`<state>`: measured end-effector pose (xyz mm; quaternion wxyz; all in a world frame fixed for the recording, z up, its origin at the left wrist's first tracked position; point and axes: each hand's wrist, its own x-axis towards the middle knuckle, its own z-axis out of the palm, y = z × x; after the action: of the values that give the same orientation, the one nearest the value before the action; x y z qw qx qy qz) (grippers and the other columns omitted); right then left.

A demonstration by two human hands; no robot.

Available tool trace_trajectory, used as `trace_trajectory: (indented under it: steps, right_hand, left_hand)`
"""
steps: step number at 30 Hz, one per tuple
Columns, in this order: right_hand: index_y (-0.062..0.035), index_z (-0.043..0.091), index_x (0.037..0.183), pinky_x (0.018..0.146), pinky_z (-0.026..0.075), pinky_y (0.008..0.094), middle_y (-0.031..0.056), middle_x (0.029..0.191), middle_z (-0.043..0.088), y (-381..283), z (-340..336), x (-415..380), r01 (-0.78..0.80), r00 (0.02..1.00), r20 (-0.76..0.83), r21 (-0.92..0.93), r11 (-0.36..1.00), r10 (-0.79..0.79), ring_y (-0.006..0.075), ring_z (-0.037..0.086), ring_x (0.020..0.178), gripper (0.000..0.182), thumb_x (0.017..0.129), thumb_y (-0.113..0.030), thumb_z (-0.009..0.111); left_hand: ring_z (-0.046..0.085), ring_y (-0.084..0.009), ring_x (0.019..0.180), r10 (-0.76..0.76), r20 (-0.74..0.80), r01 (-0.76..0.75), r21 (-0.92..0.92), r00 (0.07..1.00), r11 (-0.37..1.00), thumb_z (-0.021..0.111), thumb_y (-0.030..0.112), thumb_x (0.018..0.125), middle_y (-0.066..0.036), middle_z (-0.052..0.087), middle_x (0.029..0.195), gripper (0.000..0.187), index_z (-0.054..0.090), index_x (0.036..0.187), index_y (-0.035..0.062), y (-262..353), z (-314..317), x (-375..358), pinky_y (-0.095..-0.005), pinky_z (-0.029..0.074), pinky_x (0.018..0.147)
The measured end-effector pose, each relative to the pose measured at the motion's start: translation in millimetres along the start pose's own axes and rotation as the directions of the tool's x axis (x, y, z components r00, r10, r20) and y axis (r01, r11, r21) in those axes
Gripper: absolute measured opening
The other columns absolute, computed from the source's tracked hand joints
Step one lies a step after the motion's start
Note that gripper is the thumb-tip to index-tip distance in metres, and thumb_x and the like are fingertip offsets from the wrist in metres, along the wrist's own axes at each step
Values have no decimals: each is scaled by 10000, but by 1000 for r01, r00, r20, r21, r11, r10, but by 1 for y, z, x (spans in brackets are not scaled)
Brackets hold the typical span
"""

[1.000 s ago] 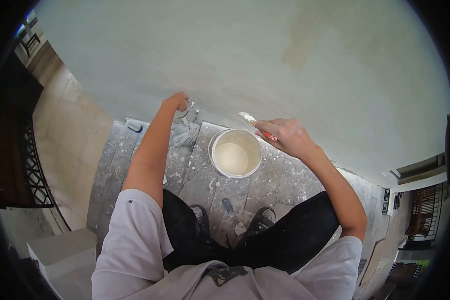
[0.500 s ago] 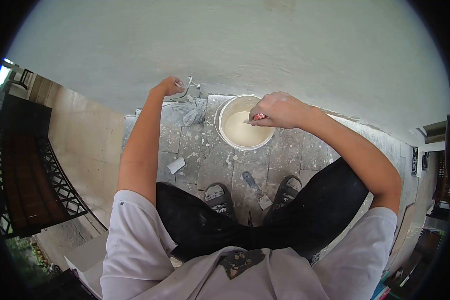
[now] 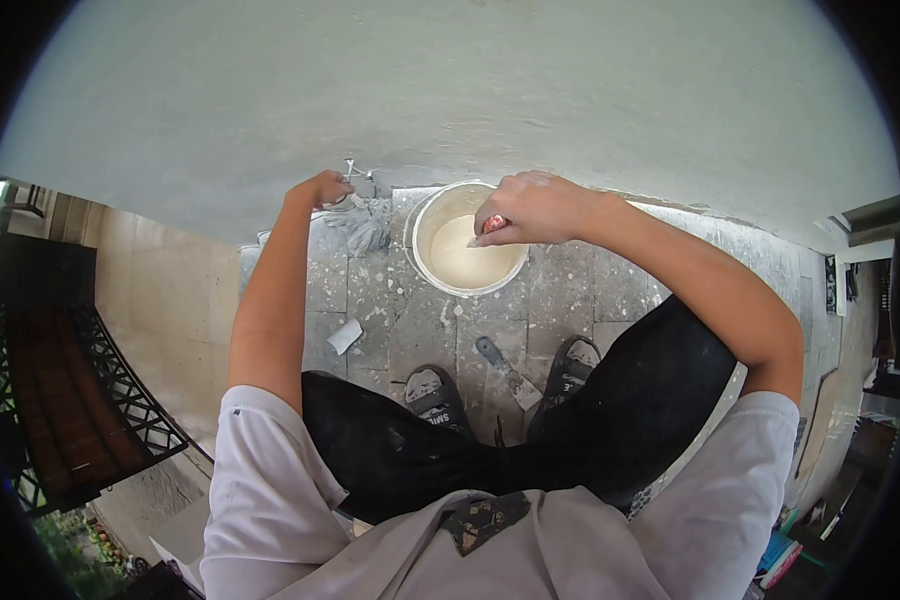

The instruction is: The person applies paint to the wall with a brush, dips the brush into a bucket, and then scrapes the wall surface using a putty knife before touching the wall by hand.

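I squat in front of a pale plastered wall. My right hand grips a small red-handled brush and holds it down inside a white bucket of cream-coloured paste. My left hand is closed on a thin metal wire handle at the foot of the wall, just above a crumpled grey rag. The object under that handle is hidden.
A putty knife lies on the spattered stone paving between my two shoes. A small white scrap lies to the left. A dark metal railing runs at far left; cluttered items sit at far right.
My right hand has dropped from beside the wall into the bucket with the brush. The view has tilted down. My left hand stays on the wire handle.
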<state>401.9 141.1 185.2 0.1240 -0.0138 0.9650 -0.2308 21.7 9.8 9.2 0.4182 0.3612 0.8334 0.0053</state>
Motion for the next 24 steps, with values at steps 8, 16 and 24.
trace_trajectory:
  steps: [8,16,24]
  right_hand:
    - [-108,685,838,706,483,432,125,772,653,20,9,-2,18,1000,-1,-33,999,-18,322,629,802,239,796,-340,643]
    - [-126,713,867,698,501,406,73,816,684,35,22,5,32,998,63,-9,999,-31,274,652,814,206,746,-292,711]
    - [-87,699,777,650,479,376,81,744,654,30,12,3,-7,999,42,60,998,4,250,622,719,171,756,-256,683]
  left_hand:
    - [622,-144,659,-13,-27,16,117,1000,993,663,278,743,-32,672,764,190,681,814,103,10,-15,-3,-309,449,532]
    - [625,-104,702,203,185,-227,120,961,966,642,256,880,-36,678,781,209,673,872,50,95,-25,-22,-259,498,615]
    - [638,-187,781,593,38,-592,-44,804,805,548,337,914,-126,648,849,377,594,986,-30,200,-27,-84,-316,516,722]
